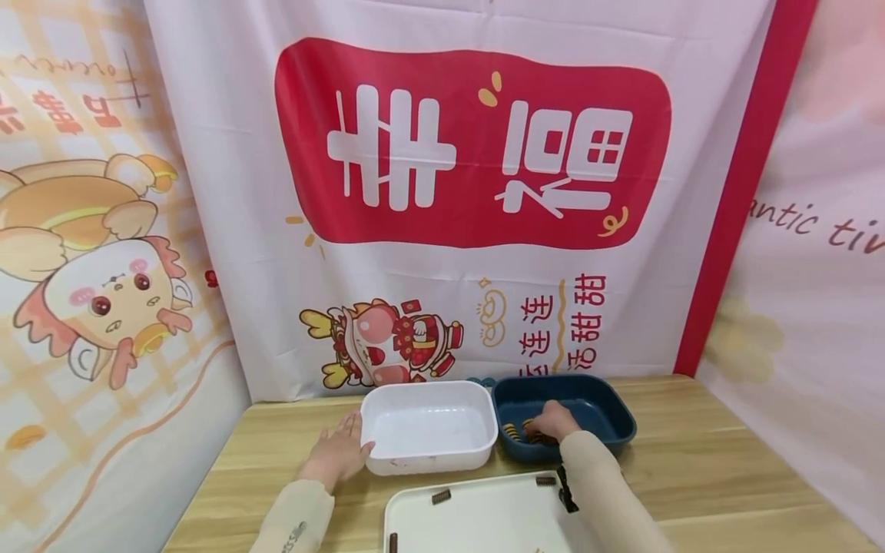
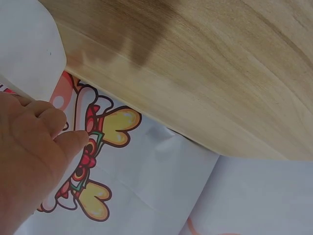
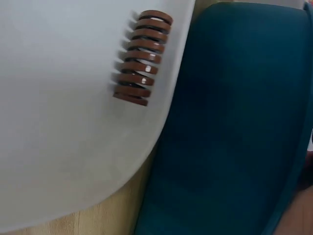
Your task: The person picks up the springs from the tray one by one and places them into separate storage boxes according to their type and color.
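My left hand [image 1: 339, 452] rests with fairly straight fingers against the left side of a white plastic bin [image 1: 429, 463]. The left wrist view shows the same hand [image 2: 34, 142] at the bin's edge [image 2: 29, 44]. Inside a dark blue bin [image 1: 601, 415], my right hand [image 1: 555, 422] reaches down, fingertips among coil springs. Yellow springs [image 1: 512, 433] lie just left of it, and a brownish spring [image 1: 542, 438] shows under the fingers. Whether the fingers pinch one is hidden. Only a sliver of that hand [image 3: 299, 213] appears in the right wrist view.
A white tray [image 1: 477, 514] stands in front of the bins, with brown springs [image 1: 441, 497] near its edges, one large [image 3: 142, 58] in the right wrist view. A black strap [image 1: 567, 491] hangs by the right sleeve. A printed cloth [image 1: 477, 269] hangs behind the wooden table [image 1: 228, 491].
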Available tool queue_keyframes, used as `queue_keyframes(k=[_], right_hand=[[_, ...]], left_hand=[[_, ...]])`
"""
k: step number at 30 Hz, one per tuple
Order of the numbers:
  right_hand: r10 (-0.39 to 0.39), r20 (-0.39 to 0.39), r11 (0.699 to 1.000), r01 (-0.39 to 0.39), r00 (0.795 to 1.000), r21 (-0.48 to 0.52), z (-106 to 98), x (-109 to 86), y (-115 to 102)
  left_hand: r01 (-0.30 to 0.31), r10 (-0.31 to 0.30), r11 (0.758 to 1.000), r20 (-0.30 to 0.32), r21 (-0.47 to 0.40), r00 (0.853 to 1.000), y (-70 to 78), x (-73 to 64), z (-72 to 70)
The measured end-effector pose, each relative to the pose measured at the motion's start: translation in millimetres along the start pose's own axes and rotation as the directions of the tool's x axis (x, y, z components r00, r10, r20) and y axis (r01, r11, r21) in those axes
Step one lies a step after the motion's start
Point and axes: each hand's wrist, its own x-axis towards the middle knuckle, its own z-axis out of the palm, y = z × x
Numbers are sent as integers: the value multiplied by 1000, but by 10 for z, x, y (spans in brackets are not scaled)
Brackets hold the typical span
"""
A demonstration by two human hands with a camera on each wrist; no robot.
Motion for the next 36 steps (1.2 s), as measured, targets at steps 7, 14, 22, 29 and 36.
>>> queue_keyframes(k=[7, 14, 22, 29, 36], right_hand=[[-71, -27, 992, 68, 997, -109, 71, -49, 4], [-84, -53, 987, 76, 995, -142, 86, -48, 2], [-67, -40, 990, 61, 997, -131, 52, -22, -7], [-115, -53, 989, 109, 992, -105, -67, -15, 6], [-270, -33, 960, 266, 962, -90, -221, -34, -35]], left_hand=[[-1, 1, 1000, -3, -9, 1000, 15, -22, 6], [1, -1, 1000, 0, -9, 1000, 2, -10, 16], [-3, 3, 1000, -7, 3, 1000, -20, 11, 31], [-3, 3, 1000, -6, 7, 1000, 1, -4, 18], [4, -4, 1000, -6, 2, 1000, 22, -31, -5]])
